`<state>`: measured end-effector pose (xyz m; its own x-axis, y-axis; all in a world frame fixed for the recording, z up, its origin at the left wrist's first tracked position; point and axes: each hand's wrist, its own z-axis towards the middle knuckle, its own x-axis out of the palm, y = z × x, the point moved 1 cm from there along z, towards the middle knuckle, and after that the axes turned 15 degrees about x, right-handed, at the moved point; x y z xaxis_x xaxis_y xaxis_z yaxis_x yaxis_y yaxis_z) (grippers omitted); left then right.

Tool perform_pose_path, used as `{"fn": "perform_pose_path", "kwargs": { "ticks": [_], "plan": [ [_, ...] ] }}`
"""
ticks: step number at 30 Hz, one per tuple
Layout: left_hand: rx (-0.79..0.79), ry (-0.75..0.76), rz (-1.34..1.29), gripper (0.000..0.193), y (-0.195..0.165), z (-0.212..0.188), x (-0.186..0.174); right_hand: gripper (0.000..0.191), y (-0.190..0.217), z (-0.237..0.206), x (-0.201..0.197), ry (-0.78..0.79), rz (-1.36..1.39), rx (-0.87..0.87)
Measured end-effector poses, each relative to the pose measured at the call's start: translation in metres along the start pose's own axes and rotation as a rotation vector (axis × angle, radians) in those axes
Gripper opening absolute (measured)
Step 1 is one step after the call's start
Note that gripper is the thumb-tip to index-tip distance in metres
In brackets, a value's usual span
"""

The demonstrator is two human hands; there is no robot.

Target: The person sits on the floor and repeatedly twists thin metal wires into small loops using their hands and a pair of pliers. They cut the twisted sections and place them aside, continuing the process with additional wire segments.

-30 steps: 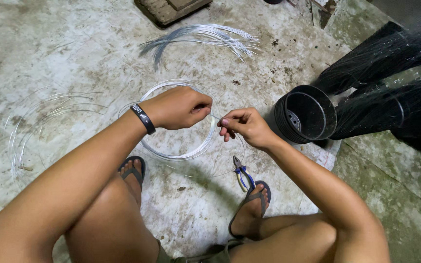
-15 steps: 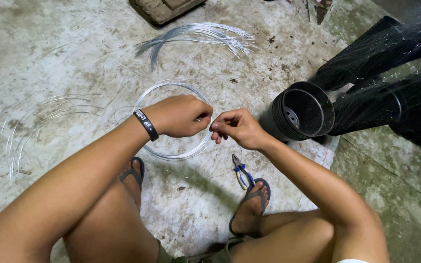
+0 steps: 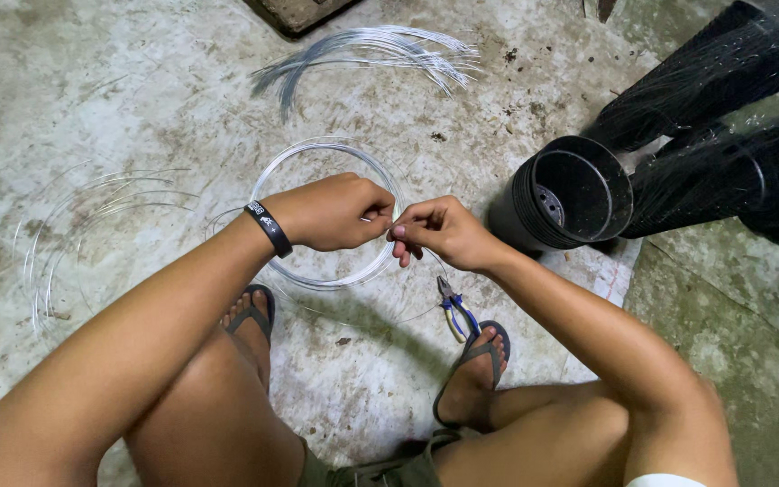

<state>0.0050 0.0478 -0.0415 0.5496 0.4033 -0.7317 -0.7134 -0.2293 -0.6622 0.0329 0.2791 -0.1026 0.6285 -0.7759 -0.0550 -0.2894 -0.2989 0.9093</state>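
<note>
Since a second ago your 2 hands have closed the gap and now meet, fingertips almost touching, over the near rim of the thin silvery wire hoop [image 3: 322, 271] lying on the stained concrete floor [image 3: 119, 99]. Your left hand [image 3: 331, 212] is curled shut, pinching the wire; your right hand [image 3: 435, 233] pinches a fine strand just beside it. The wire looks light, springy and slick, so I judge a fingertip pinch close to the joint holds best. Blue-handled pliers [image 3: 455, 311] lie just below the hoop, a black ribbed plastic pot [image 3: 570, 194] to its right, and a loose bundle of cut silvery wires [image 3: 371, 50] beyond it.
</note>
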Motion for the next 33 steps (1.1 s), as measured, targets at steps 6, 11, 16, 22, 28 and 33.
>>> {"fn": "perform_pose_path", "kwargs": {
  "ticks": [6,11,16,22,28,33],
  "plan": [
    [0.011,0.002,0.026,0.022,-0.002,-0.001,-0.004,0.020,-0.007,0.002,-0.004,0.006,0.036,0.018],
    [0.017,-0.012,0.032,0.020,-0.005,-0.002,0.000,0.021,-0.010,0.002,-0.002,0.001,0.042,-0.016],
    [-0.013,0.015,0.018,0.023,-0.006,-0.002,0.003,0.019,-0.012,0.003,0.001,-0.018,0.021,0.011],
    [-0.052,0.068,0.035,0.023,-0.007,-0.001,0.001,0.019,0.000,-0.001,0.008,0.013,0.051,-0.007],
    [0.012,-0.002,0.001,0.020,-0.010,-0.002,0.002,0.024,0.011,-0.009,0.008,-0.004,-0.029,-0.012],
    [-0.023,-0.067,0.000,0.017,-0.004,-0.002,0.006,0.036,-0.029,0.003,-0.050,-0.113,-0.060,0.065]
  ]
}}
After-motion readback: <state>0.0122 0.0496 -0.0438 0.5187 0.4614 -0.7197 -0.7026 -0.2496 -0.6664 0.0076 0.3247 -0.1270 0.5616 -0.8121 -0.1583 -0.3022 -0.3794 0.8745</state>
